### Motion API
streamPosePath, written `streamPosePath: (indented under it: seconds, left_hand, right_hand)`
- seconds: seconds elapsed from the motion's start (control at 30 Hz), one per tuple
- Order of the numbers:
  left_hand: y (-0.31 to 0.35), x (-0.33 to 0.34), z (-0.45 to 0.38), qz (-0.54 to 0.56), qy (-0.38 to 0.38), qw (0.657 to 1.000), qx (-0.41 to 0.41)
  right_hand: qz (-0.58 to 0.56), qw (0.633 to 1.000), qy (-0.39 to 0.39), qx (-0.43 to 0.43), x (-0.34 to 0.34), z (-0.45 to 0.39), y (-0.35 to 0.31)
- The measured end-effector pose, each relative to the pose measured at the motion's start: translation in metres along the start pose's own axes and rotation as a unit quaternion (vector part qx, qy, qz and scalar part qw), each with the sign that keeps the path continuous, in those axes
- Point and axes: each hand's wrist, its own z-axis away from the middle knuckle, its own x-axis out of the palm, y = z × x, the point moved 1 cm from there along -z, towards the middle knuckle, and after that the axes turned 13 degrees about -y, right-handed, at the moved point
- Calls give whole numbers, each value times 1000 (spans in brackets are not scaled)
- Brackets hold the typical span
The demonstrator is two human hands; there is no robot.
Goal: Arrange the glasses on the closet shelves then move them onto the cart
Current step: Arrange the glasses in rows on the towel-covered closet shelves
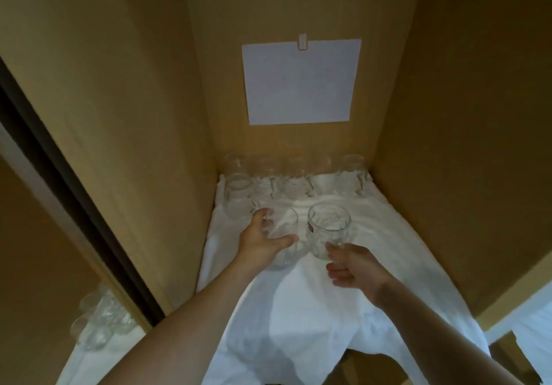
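Head view looks down into a tan closet bay whose shelf is covered by a white cloth that hangs over the front edge. The left hand has its grip curled round a clear round glass, thumb across the near side and fingers wrapped over the far left of the rim; the glass stands on the cloth at about 10 o'clock from the middle of the shelf. Just beside it, toward 3 o'clock, a second clear glass bearing a small red label on its left side is tilted slightly and appears lifted off the cloth. The right hand reaches it from 5 o'clock: the upper fingertips touch its lower right wall, while the other fingers are spread loosely below, so this grip is mostly open and not wrapped round the glass. The two glasses are close together; whether they touch cannot be told.

At 12 o'clock, along the back wall, a row of clear glasses stands on the cloth, running from the left corner to the right corner, blurred. Above them a blank white sheet of paper hangs from a small clip on the back panel. At 8 o'clock, outside the bay past a dark door edge, another cluster of glasses sits on a white surface.
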Motion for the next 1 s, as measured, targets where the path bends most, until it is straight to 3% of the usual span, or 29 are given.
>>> streamPosePath:
  seconds: [0.1, 0.2, 0.3, 0.4, 0.5, 1.0]
  left_hand:
    - [-8, 2, -1, -27, 10, 1000, 9]
    - [-16, 10, -4, -44, 36, 998, 17]
    - [-21, 17, -6, -43, 63, 997, 15]
    - [-24, 27, -7, -26, 82, 996, 14]
    - [-30, 39, -9, 5, 107, 994, -5]
    - [-28, 46, 3, -42, 148, 986, -68]
  right_hand:
    - [48, 999, -22, -1, -30, 0, -3]
    - [33, 995, 63, -66, -60, -14, -2]
    - [8, 995, -11, -97, -67, -33, 3]
    - [75, 990, -65, -104, -55, -52, 2]
    - [135, 980, -68, -129, -48, -67, 6]
    - [24, 980, -107, -164, -55, -64, 21]
